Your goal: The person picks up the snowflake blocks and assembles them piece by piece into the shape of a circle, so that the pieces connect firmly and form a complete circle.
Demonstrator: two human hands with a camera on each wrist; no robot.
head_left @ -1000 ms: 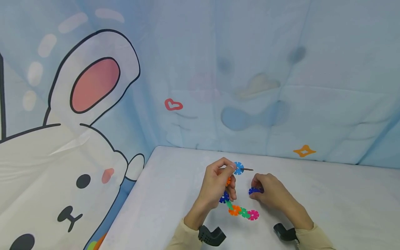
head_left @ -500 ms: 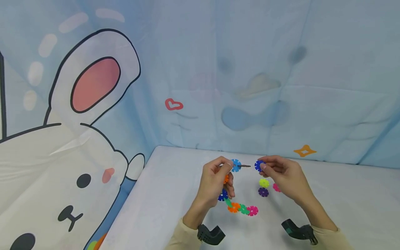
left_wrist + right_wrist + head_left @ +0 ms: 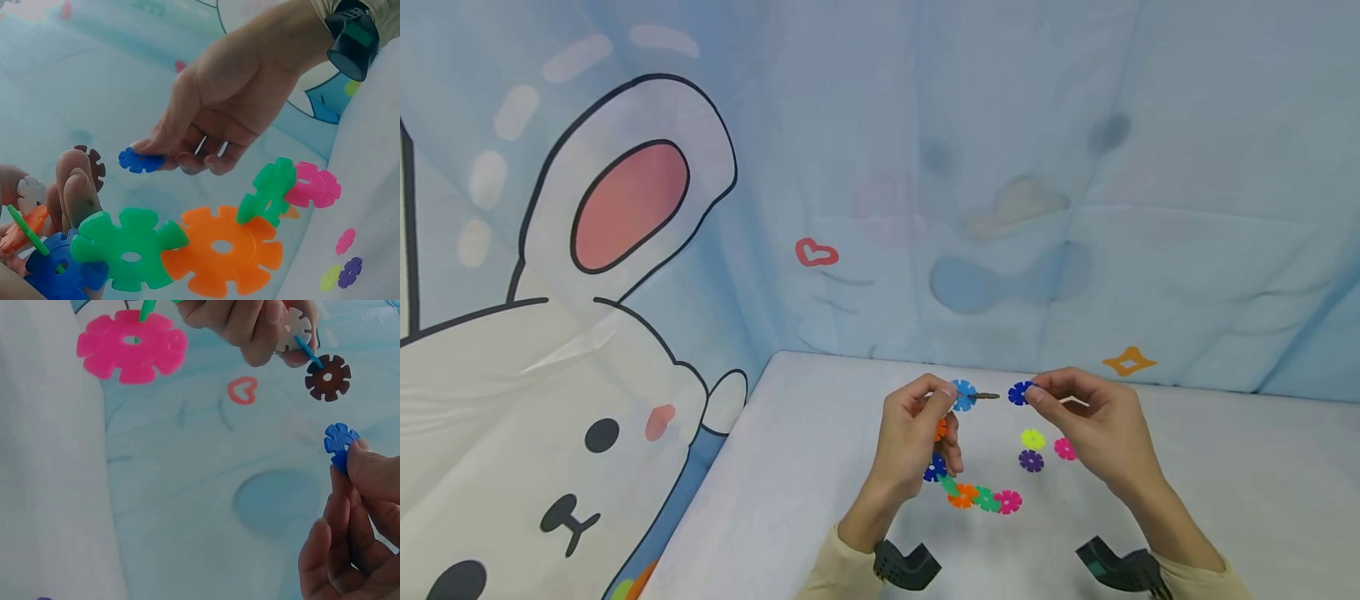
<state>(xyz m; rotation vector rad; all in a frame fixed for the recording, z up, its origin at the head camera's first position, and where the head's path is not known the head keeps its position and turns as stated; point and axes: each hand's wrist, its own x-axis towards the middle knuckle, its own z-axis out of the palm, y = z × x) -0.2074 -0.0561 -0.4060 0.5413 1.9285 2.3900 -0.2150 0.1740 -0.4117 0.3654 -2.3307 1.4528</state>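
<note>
Far left, head view: printed rabbit (image 3: 625,358) on the backdrop, then the white table (image 3: 775,500). My left hand (image 3: 906,437): thumb and fingertips closed to a pinch on the upper end of a chain of notched discs (image 3: 963,497), at or near a white disc (image 3: 294,334), per the right wrist view. The chain drops below this hand, then runs rightward to its pink end disc (image 3: 1008,502); I cannot tell whether that end touches the table. Right of my left fingertips: light blue disc (image 3: 964,395), then a brown disc (image 3: 987,396) joined to it, nearly edge-on. Next, apart from the brown one, a dark blue disc (image 3: 1019,393), held up by my right hand (image 3: 1101,425), thumb against fingertip, no gap beyond its thickness. Below, on the table: yellow disc (image 3: 1032,439), purple disc (image 3: 1032,461) just beside it, loose pink disc (image 3: 1064,448) farther right.
</note>
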